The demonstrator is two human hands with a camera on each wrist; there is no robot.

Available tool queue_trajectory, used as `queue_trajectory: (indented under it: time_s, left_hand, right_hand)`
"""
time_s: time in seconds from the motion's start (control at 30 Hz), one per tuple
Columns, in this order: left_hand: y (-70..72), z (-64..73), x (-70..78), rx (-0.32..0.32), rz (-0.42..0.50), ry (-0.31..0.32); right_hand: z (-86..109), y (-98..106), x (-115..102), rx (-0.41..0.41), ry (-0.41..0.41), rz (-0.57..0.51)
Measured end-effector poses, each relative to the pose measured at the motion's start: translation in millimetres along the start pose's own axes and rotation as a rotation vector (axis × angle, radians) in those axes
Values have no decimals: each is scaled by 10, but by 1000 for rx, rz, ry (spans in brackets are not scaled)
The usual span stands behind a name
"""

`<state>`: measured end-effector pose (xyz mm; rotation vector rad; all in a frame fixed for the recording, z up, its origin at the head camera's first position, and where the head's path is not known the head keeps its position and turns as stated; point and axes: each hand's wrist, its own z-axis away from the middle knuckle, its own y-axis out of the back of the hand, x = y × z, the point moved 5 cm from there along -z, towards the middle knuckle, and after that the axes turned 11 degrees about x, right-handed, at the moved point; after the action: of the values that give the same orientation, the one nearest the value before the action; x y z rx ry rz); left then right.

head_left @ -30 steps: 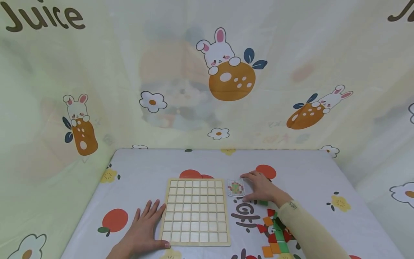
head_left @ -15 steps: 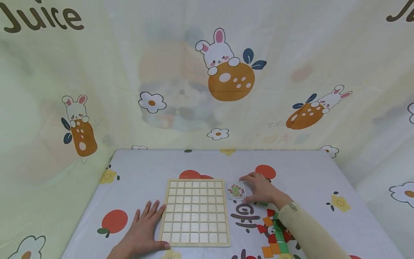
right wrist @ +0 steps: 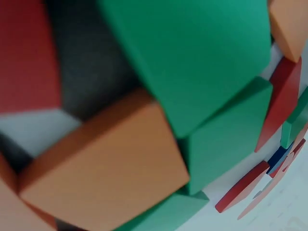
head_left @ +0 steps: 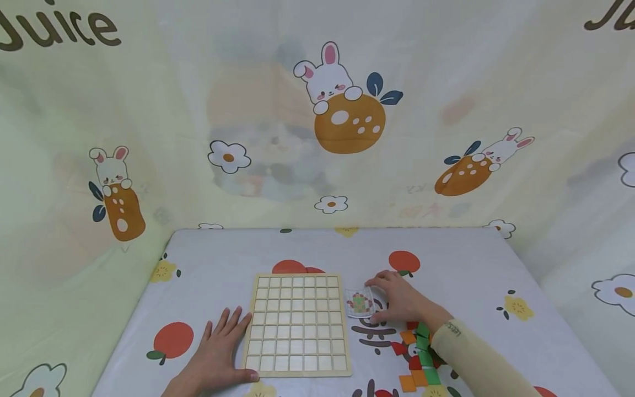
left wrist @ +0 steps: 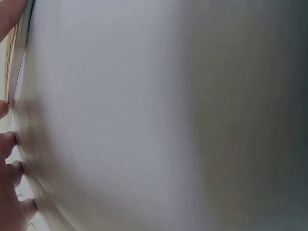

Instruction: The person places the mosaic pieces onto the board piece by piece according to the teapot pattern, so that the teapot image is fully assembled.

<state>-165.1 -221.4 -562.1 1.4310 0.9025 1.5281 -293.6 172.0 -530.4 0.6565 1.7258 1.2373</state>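
A pale wooden grid board [head_left: 296, 372] with square cells lies on the table. My left hand [head_left: 218, 350], its fingers spread, rests at the board's left side, with the thumb at the lower left corner. Some of its fingertips [left wrist: 9, 139] show at the edge of the left wrist view. To the right of the board lies a small pattern card [head_left: 359, 303] printed with a red and green design. My right hand [head_left: 402, 298] holds this card by its right side, between thumb and fingers. Near the right forearm are loose flat coloured tiles [head_left: 419, 377], partly hidden by the sleeve.
Green tiles [right wrist: 226, 134], orange tiles [right wrist: 110, 168] and red tiles [right wrist: 240, 187] lie close together in the right wrist view, some overlapping. A printed white cloth [head_left: 446, 248] covers the table. Patterned curtains [head_left: 268, 110] stand behind and at both sides.
My right hand has slid the pattern card a short way toward me, along the board's right side. The left hand and the board stay in place. The head view has shifted slightly.
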Motion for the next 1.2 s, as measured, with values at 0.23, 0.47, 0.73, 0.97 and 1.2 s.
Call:
queue_trajectory:
  time_s: [0.23, 0.47, 0.73, 0.97, 1.2]
  left_hand:
    - [3, 1, 8, -5, 1, 3]
    - [21, 16, 12, -1, 5, 1]
    - [23, 16, 14, 5, 15, -9]
    - [1, 1, 4, -21, 20, -6]
    - [14, 9, -3, -21, 21, -14]
  right_hand:
    - [5, -15, -6, -4, -15, 5]
    - [10, -49, -4, -11, -31, 14]
    - [23, -24, -28, -6, -39, 23]
    - [65, 205, 102, 42, -87, -85]
    - [208, 450, 430, 116, -203, -243]
